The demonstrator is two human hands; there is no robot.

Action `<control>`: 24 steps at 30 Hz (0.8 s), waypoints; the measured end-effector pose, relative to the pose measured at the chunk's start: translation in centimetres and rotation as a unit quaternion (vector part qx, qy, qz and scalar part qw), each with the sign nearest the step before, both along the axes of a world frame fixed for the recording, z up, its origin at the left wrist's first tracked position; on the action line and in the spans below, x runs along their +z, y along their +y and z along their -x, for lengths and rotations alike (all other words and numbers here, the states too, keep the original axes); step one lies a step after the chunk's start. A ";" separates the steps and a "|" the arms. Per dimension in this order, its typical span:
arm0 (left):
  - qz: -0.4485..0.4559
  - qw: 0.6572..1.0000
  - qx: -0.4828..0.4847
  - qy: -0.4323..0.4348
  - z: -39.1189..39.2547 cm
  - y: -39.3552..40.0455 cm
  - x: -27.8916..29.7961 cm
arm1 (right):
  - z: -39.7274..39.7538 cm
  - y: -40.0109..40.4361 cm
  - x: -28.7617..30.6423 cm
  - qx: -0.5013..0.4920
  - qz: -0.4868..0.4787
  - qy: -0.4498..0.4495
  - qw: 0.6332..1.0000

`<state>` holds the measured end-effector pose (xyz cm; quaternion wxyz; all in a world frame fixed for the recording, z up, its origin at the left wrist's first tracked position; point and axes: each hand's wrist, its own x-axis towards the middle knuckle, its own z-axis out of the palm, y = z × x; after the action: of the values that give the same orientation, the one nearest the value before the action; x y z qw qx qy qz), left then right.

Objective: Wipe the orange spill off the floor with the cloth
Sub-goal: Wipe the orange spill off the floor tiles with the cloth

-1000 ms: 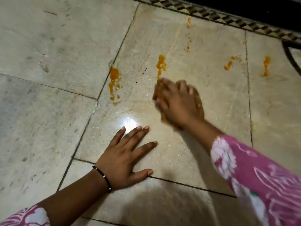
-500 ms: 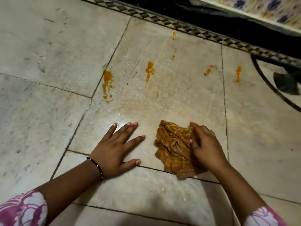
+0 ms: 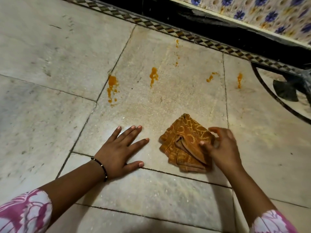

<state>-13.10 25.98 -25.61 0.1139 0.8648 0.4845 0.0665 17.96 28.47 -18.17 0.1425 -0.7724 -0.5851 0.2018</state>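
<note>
An orange-brown patterned cloth lies bunched on the pale stone floor, near me. My right hand is at its right edge with curled fingers pinching a fold of it. My left hand presses flat on the floor to the left of the cloth, fingers spread. Orange spill marks sit farther away: a drippy patch on a tile joint, a blob in the middle, small drops beyond it, and two streaks at the right. A faint orange smear runs between the blob and the cloth.
A patterned border strip and a black skirting run along the far wall, with flowered tiles above. A dark curved inlay and a dark shape lie at the far right.
My right hand dragged the cloth from the middle orange blob back toward me, leaving a smear, and now pinches a fold at its right edge. My left hand has stayed planted.
</note>
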 end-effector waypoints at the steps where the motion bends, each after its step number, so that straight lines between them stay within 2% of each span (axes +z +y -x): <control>1: -0.002 1.000 -0.001 0.000 0.0 0.0 0.0 | 0.5 -1.0 -0.1 0.056 0.020 -0.010 0.998; 3: -0.002 1.000 0.000 0.001 0.0 0.0 0.0 | 1.3 -3.0 -0.5 0.135 0.047 -0.061 0.988; 6: -0.002 1.000 -0.001 0.005 0.0 0.0 0.0 | 2.3 -5.0 -0.7 0.161 0.068 -0.061 0.983; 9: -0.002 1.000 -0.001 0.005 0.0 0.0 0.1 | 2.9 -6.6 -1.1 0.198 0.093 -0.099 0.971; 13: 0.000 1.000 0.000 0.005 -0.1 0.0 0.1 | 2.7 -7.7 -1.8 0.204 -0.040 -0.092 0.974; 15: 0.002 1.000 0.000 0.006 -0.1 0.0 0.2 | 2.5 -7.2 -1.1 0.187 -0.065 -0.045 0.979; 18: 0.000 1.000 0.000 0.003 -0.1 0.0 0.2 | 2.4 -5.8 1.7 0.127 -0.028 0.074 0.989; 21: 0.001 1.000 0.000 0.006 -0.1 -0.1 0.2 | 1.1 -1.9 5.9 0.051 -0.037 0.198 0.978; 23: 0.002 1.000 -0.002 0.007 -0.1 0.0 0.2 | -1.2 2.3 7.5 -0.021 -0.073 0.196 0.978; 24: 0.002 1.000 -0.002 0.006 -0.1 0.0 0.2 | -2.5 4.5 8.1 -0.059 -0.094 0.166 0.980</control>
<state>-13.02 25.95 -25.42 0.1132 0.8659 0.4836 0.0599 20.51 33.01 -10.10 0.3213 -0.7446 -0.5231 0.2623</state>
